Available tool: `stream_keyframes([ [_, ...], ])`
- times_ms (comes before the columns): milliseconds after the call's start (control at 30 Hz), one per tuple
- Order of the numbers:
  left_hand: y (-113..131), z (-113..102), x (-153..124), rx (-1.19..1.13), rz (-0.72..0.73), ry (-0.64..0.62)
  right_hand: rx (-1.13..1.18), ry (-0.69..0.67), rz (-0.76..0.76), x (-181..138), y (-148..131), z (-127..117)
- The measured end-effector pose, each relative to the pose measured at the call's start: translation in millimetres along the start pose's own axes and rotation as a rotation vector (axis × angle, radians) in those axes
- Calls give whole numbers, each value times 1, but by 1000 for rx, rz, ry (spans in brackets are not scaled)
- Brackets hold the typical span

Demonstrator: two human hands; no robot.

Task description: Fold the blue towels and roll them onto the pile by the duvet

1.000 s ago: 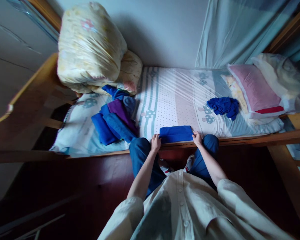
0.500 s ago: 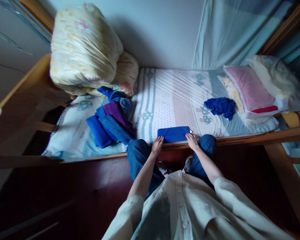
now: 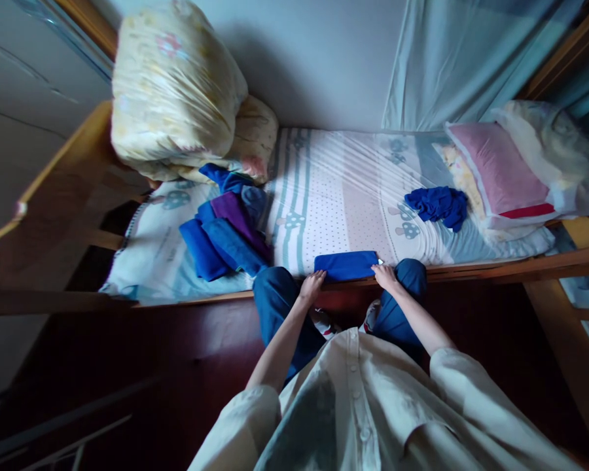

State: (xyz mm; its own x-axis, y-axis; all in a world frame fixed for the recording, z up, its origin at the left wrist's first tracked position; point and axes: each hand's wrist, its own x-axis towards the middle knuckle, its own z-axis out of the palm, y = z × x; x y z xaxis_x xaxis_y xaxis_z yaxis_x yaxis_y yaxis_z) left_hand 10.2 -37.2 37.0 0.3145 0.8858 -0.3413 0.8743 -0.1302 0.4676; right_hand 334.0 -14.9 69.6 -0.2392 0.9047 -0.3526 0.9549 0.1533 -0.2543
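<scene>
A folded blue cloth (image 3: 348,266) lies as a flat rectangle on the bed's front edge, a small white tag at its right end. My left hand (image 3: 313,284) has its fingers closed on the near left corner. At the near right corner my right hand (image 3: 385,276) grips the cloth the same way. Left of it, several folded cloths lie in a heap, among them a blue one (image 3: 202,250) and a purple one (image 3: 240,222). A crumpled blue cloth (image 3: 436,206) rests to the right, farther back.
The mattress (image 3: 324,190) has a patterned sheet. A bulky yellow quilt (image 3: 177,85) is piled at the left end; a pink pillow (image 3: 498,167) lies at the right. A wooden rail (image 3: 530,263) runs along the front, and a pale curtain (image 3: 432,65) hangs behind.
Fingers of both hands have curled in at the cloth's near corners, where they were flatter before. The view has shifted slightly; the other cloths stay put.
</scene>
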Motion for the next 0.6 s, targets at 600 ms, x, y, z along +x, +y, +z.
stream_keyframes([
  [600,-4,-20,40,-540,-541,309,429,200,406,47,21,15],
])
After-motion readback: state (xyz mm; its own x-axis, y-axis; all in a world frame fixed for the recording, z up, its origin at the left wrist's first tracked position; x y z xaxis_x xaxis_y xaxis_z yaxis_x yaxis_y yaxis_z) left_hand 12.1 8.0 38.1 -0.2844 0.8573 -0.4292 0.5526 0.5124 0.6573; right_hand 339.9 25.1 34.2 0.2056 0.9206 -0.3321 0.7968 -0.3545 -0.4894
